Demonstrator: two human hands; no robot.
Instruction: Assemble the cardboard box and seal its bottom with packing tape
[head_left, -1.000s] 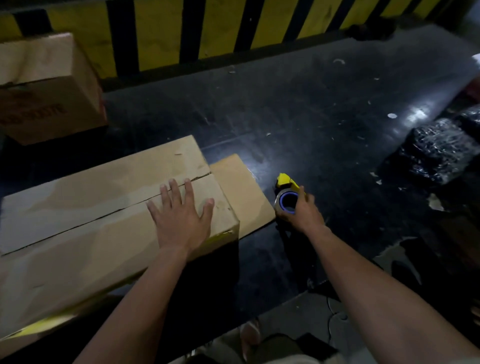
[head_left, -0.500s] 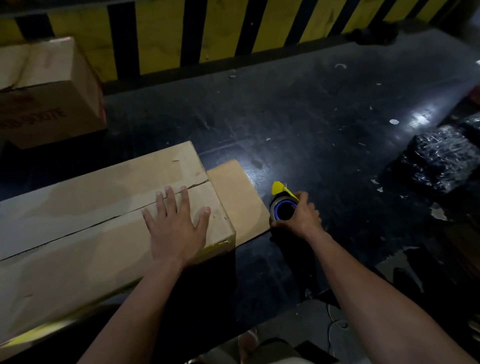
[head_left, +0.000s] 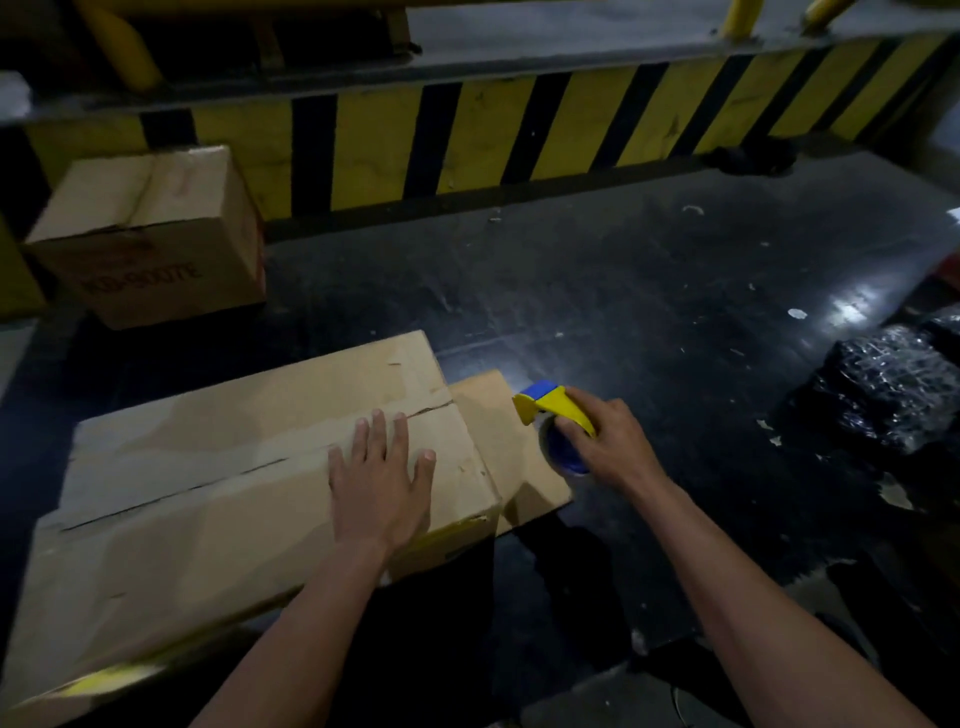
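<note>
Your left hand lies flat, fingers spread, on the box. Your right hand grips the tape dispenser just right of it, over the side flap.

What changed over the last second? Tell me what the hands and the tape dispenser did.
The right hand lifted the tape dispenser off the dark floor and carried it left, so that it now hangs over the side flap by the box's end. The grip was already on it and was not released. The left hand stays flat on the cardboard box, holding the closed flaps; the seam is untaped.
</note>
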